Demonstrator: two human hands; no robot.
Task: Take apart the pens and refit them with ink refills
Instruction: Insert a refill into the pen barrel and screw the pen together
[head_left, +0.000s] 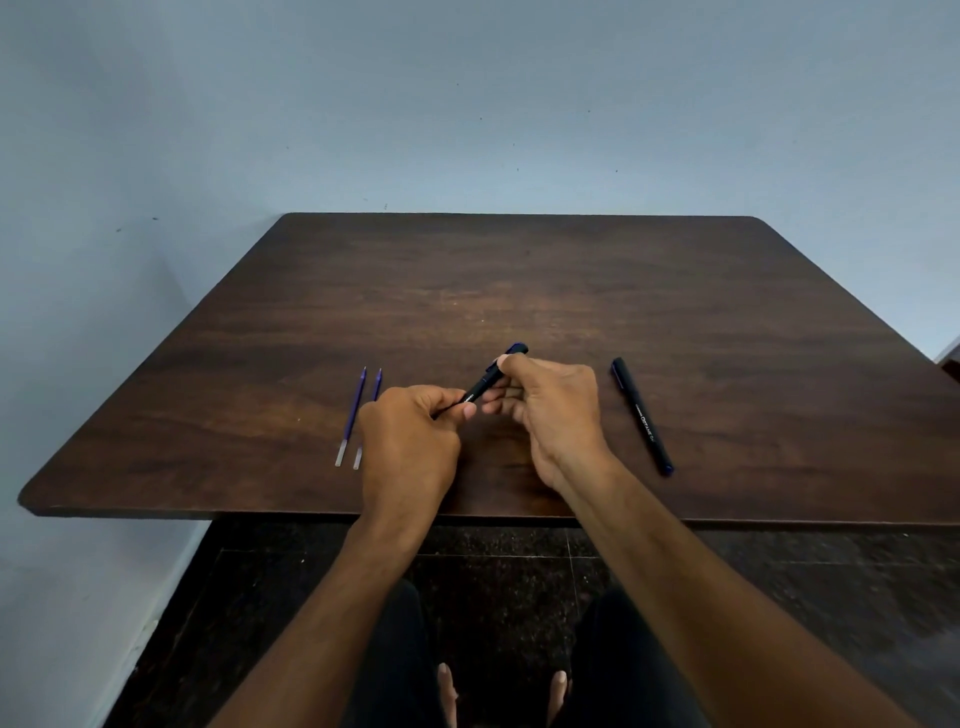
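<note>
A black pen (480, 385) with a blue cap end is held above the table between both hands. My left hand (410, 441) grips its lower barrel end, fingers curled round it. My right hand (550, 410) pinches the upper, capped end. A second black pen (642, 415) with white lettering lies on the table to the right of my right hand. Two thin purple ink refills (354, 410) (376, 385) with clear ends lie side by side left of my left hand; the nearer one is partly hidden by it.
The dark wooden table (519, 291) stands against a pale blue wall. Its front edge runs just below my wrists. Below it are a dark tiled floor, my legs and bare feet.
</note>
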